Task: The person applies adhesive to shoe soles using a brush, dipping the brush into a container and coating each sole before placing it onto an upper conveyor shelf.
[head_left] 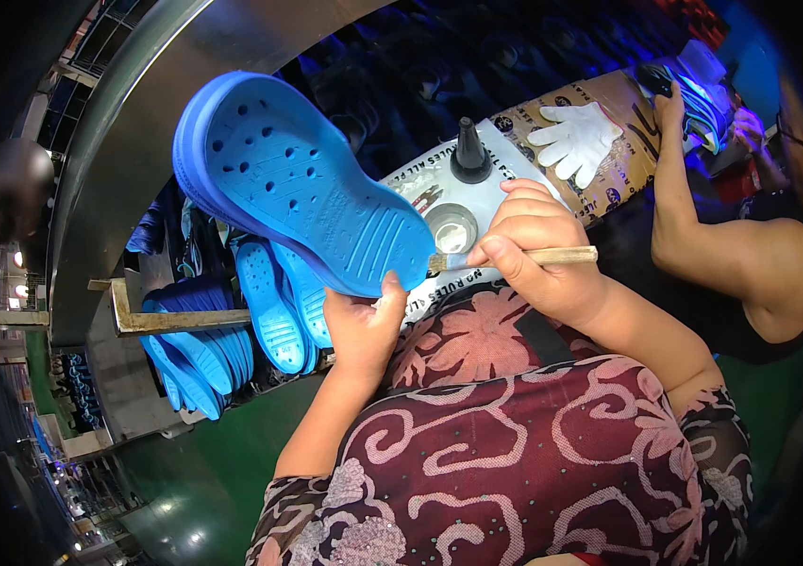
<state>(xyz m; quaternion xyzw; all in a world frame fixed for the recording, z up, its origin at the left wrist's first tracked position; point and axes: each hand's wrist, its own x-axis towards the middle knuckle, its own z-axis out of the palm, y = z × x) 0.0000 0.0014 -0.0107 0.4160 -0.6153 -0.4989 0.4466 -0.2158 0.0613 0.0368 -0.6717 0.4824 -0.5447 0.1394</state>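
Note:
My left hand (pixel 364 325) grips a blue foam shoe sole (pixel 298 179) by its heel end, thumb on the upper face. The sole is dotted with holes at its wide end and ridged near the heel. Between the fingers of my right hand (pixel 538 247) is a wooden-handled brush (pixel 560 256). Its bristles are at the heel's edge; whether they touch it I cannot tell. Just behind the brush tip stands a small round cup (pixel 451 229) with pale contents. A black bottle with a cone-shaped top (pixel 470 153) is beyond the cup.
More blue soles (pixel 274 307) stand stacked below the held one, beside a wooden bar (pixel 184 321). A white glove (pixel 576 141) lies on brown cardboard (pixel 637 170). On the right, another person's arm (pixel 675 198) reaches toward a bundle of blue pieces. A curved metal surface (pixel 123 132) rises at left.

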